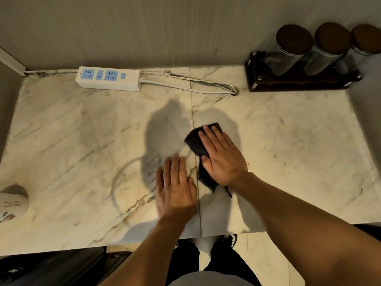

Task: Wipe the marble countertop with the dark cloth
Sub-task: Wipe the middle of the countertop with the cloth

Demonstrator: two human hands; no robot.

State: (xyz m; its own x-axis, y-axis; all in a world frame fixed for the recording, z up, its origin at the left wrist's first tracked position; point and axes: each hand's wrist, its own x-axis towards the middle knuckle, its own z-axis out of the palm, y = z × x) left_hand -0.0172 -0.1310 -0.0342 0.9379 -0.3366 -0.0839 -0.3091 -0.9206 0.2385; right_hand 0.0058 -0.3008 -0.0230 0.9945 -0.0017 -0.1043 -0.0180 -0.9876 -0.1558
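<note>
- Marble countertop [82,141], frame centre; seam runs top to bottom.
- Right hand [221,155], fingers flat, open, pressing dark cloth [195,144].
- Left hand [175,188] flat, open, on bare marble.
- Power strip [108,78] upper left.

Back left of the worktop there's a white power strip [108,78] with blue sockets, lying flat along the back edge; its white cable [185,88] trails right along that edge and drops into a hole in the top roughly mid-back, with a couple of thinner wires running beside it; back right corner has a dark wooden rack [296,79] holding three glass jars [292,50] with dark round lids, lined up side by side and touching or nearly so; at the left edge, toward the front, a white round container [12,205] with some print on it, partly cut off by the frame
</note>
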